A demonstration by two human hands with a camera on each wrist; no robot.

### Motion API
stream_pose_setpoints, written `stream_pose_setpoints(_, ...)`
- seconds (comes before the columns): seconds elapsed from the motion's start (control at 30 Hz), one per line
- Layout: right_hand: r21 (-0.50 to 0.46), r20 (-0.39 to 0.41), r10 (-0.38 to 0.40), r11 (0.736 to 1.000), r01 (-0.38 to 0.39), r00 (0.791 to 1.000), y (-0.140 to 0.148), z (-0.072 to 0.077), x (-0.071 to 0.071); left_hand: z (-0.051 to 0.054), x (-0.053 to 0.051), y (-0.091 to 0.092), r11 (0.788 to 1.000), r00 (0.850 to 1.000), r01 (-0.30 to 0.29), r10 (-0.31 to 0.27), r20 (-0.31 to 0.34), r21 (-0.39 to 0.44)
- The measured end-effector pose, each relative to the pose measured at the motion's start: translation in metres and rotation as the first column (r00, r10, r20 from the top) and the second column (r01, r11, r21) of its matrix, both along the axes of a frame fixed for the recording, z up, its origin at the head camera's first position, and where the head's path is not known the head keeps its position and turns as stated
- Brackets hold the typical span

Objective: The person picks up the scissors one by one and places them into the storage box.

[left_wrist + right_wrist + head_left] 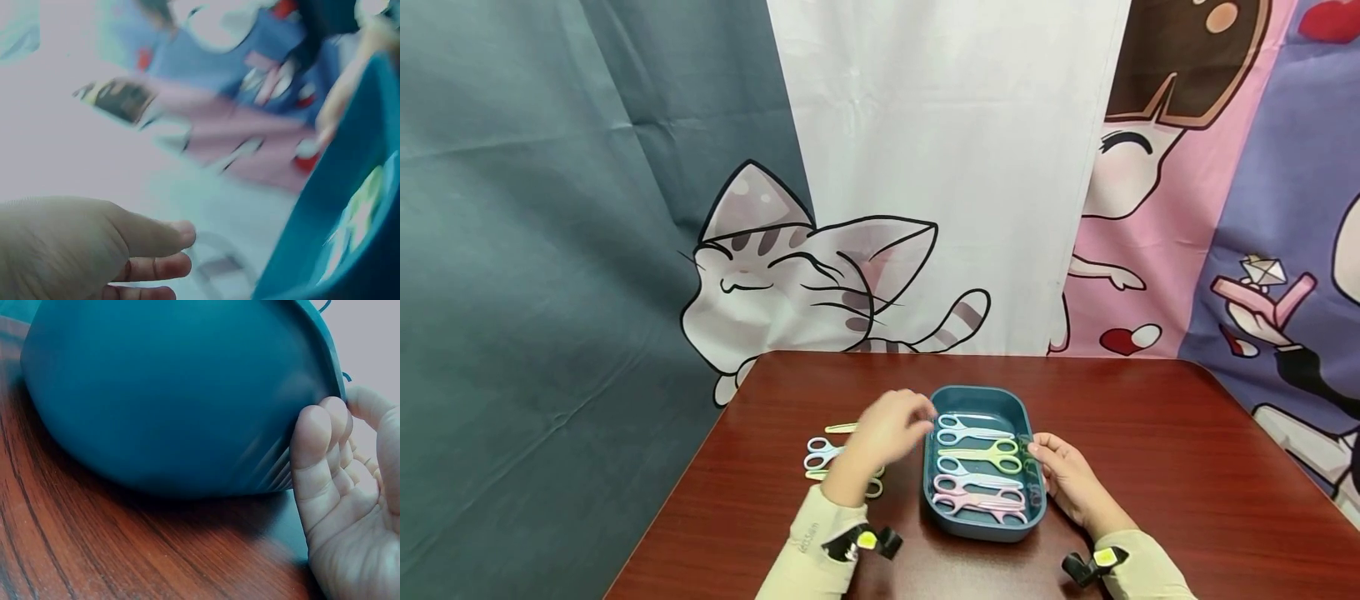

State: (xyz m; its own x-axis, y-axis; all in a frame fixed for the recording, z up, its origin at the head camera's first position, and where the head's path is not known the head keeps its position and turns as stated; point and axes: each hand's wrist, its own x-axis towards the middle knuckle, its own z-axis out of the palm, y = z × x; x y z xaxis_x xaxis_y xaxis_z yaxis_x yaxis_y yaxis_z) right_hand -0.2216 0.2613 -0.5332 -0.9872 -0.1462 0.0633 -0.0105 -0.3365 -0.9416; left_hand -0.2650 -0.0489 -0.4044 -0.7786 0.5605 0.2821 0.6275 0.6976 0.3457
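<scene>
A blue-green bin [985, 530] holds several scissors lying crosswise: light blue ones, a green pair [1003, 457] and pink ones [977, 500] nearest the front. My right hand [1071, 483] grips its right rim, fingers against the outer wall; in the right wrist view the hand [350, 494] is at the bin's side [156, 412]. Beside the left rim hovers my left hand [891, 425], fingers loosely bent and holding nothing visible, as the left wrist view of the hand [94, 250] also shows. Blue scissors [820, 452] and yellow-green ones lie left of the bin, partly hidden by my left forearm.
The brown wooden table [1187, 467] extends on both sides of the bin. Behind its far edge hangs a printed curtain [962, 167] with a cartoon cat. Each wrist carries a black strapped device.
</scene>
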Motion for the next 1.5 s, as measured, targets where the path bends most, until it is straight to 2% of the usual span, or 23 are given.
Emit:
stream_pose_setpoints(0.07,-0.001,-0.001,0.008,1.0,-0.008,1.0,0.0,0.0,0.0,-0.001,-0.013,-0.021,0.996,0.998,-0.067,0.066,0.019,0.053)
stream_pose_setpoints(0.17,-0.004,-0.002,0.012,1.0,-0.012,1.0,-0.001,-0.001,0.0,-0.01,-0.031,-0.051,0.984,0.985,-0.159,0.152,0.078,0.086)
stream_pose_setpoints(0.23,-0.005,-0.006,0.015,1.0,-0.015,1.0,-0.001,-0.001,0.0,-0.017,-0.04,-0.068,0.975,0.973,-0.2,0.187,0.139,0.091)
stream_pose_setpoints(0.37,-0.021,-0.027,0.024,0.999,-0.024,0.999,-0.001,-0.001,-0.001,-0.029,-0.053,-0.091,0.961,0.945,-0.248,0.213,0.247,0.122)
stream_pose_setpoints(0.47,-0.028,-0.034,0.034,0.999,-0.035,0.999,-0.001,-0.003,0.0,-0.04,-0.058,-0.1,0.945,0.922,-0.298,0.248,0.299,0.137)
stream_pose_setpoints(0.6,-0.022,-0.025,0.033,0.999,-0.033,0.999,-0.002,-0.004,0.001,-0.056,-0.063,-0.104,0.926,0.891,-0.364,0.314,0.328,0.1)
stream_pose_setpoints(0.73,-0.012,-0.014,0.015,1.0,-0.015,1.0,-0.003,-0.004,0.001,-0.07,-0.067,-0.103,0.917,0.879,-0.395,0.361,0.312,0.051)
stream_pose_setpoints(0.9,0.001,0.007,0.006,1.0,-0.006,1.0,-0.003,-0.005,0.001,-0.084,-0.069,-0.099,0.914,0.879,-0.406,0.385,0.281,0.015)
stream_pose_setpoints(1.17,-0.002,0.013,0.013,1.0,-0.013,1.0,-0.002,-0.006,0.001,-0.097,-0.068,-0.09,0.92,0.909,-0.384,0.391,0.143,-0.075)
stream_pose_setpoints(1.3,0.001,0.01,0.014,1.0,-0.014,1.0,-0.002,-0.004,0.002,-0.098,-0.067,-0.087,0.914,0.909,-0.393,0.403,0.107,-0.096)
stream_pose_setpoints(1.5,-0.002,0.004,0.01,1.0,-0.01,1.0,-0.001,-0.001,0.0,-0.095,-0.067,-0.084,0.903,0.897,-0.421,0.428,0.106,-0.089)
